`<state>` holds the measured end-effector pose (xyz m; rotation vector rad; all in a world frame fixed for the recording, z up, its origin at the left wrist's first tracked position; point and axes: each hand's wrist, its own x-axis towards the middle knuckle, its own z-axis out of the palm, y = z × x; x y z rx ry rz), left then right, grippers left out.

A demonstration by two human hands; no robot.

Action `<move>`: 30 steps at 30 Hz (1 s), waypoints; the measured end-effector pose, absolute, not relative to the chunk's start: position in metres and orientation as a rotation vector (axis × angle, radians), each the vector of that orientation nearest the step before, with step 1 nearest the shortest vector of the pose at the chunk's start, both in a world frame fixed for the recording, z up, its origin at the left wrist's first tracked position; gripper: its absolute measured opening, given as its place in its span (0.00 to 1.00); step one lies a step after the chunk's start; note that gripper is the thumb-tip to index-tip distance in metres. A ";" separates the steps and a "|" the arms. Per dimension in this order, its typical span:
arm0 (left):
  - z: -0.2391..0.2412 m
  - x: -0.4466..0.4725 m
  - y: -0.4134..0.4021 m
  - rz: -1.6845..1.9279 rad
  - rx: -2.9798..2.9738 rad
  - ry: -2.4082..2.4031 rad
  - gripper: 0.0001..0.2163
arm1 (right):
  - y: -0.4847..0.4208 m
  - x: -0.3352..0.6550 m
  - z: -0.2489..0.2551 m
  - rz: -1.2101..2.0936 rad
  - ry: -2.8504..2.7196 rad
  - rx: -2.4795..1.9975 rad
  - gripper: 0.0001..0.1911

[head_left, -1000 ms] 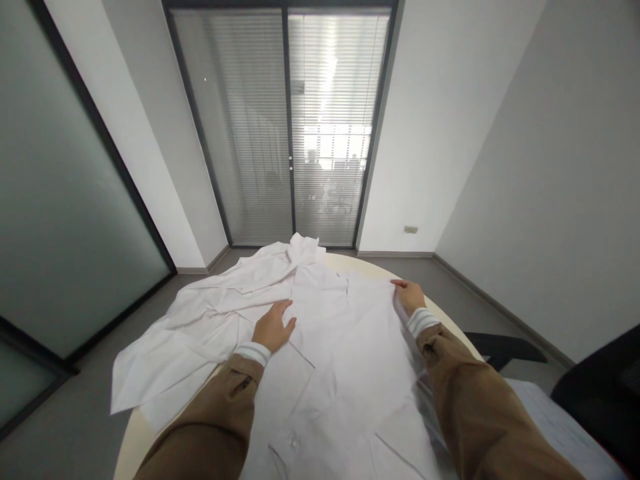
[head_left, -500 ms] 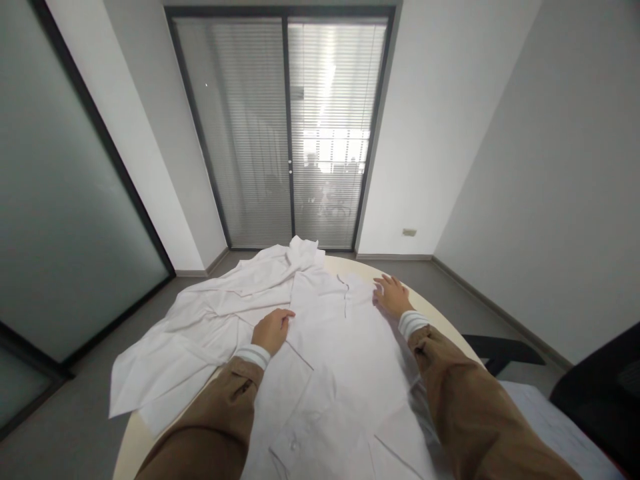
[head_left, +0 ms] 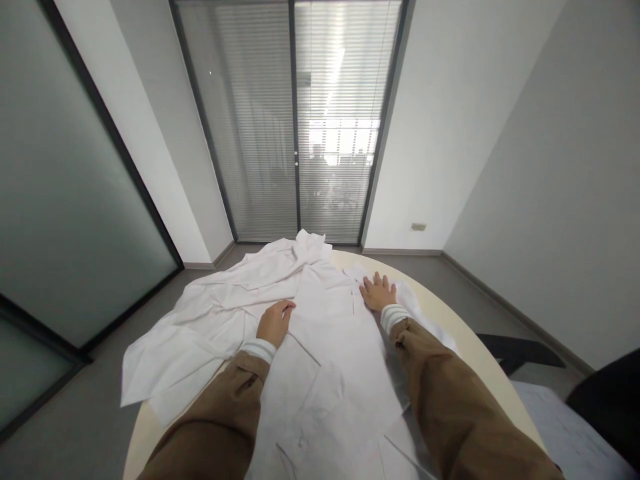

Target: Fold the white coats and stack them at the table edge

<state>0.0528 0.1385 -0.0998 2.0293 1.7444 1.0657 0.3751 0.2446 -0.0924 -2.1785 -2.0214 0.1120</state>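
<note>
A long white lab coat (head_left: 345,360) with pocket slits and a button lies spread over the table, its loose left part heaped in creases toward the far left. My left hand (head_left: 275,322) is closed at the coat's left side, thumb and forefinger pinched together at the fabric edge. On the upper right of the coat, my right hand (head_left: 379,292) rests flat, fingers spread over the cloth. Some white fabric shows to the right, beyond that wrist. Both forearms hide parts of the coat's sides.
The round, pale table (head_left: 467,337) has a curved edge, and cloth hangs over it on the left. At right are a black chair (head_left: 607,400) and a pale, marbled surface (head_left: 555,417). A glass partition with blinds (head_left: 265,133) stands beyond the table.
My right hand has moved inward to the left, and its fingers have spread flat. White fabric now lies to the right of it. My left hand stays nearly in place; the view has shifted slightly.
</note>
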 end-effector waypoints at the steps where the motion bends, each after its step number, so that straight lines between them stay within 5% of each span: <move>1: -0.100 0.053 0.139 1.062 2.034 1.746 0.10 | 0.242 0.373 -0.091 0.122 -2.047 -2.164 0.31; 21: -0.112 0.054 0.081 0.350 2.526 1.875 0.25 | 0.148 0.362 -0.084 0.507 -2.338 -1.969 0.45; 26: -0.092 0.062 0.070 0.231 2.558 1.954 0.23 | 0.139 0.362 -0.086 0.428 -2.370 -2.029 0.52; 30: -0.070 0.074 0.074 0.235 2.534 2.056 0.18 | 0.139 0.354 -0.089 0.396 -2.294 -2.121 0.49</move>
